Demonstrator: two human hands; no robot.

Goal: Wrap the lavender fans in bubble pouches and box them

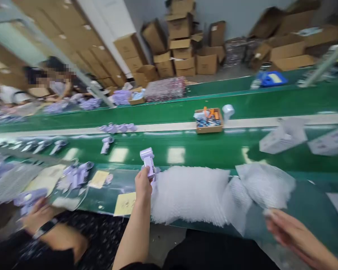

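My left hand (pixel 143 185) is closed around the handle of a lavender dryer-shaped handheld device (pixel 148 161), its round head pointing up above the bench. Just right of it lies a thick stack of clear bubble-wrap bags (pixel 190 195). My right hand (pixel 284 228), slightly blurred, pinches the near edge of a loose bubble-wrap bag (pixel 266 183) at the right end of the stack. Another lavender device (pixel 106 144) lies on the green belt, farther left.
A co-worker's hand (pixel 39 215) holds a lavender device at left. A carton of small packets (pixel 208 122) stands beyond the green belt (pixel 186 150). White boxes (pixel 283 137) sit at right. Yellow paper (pixel 124 204) lies by my left forearm.
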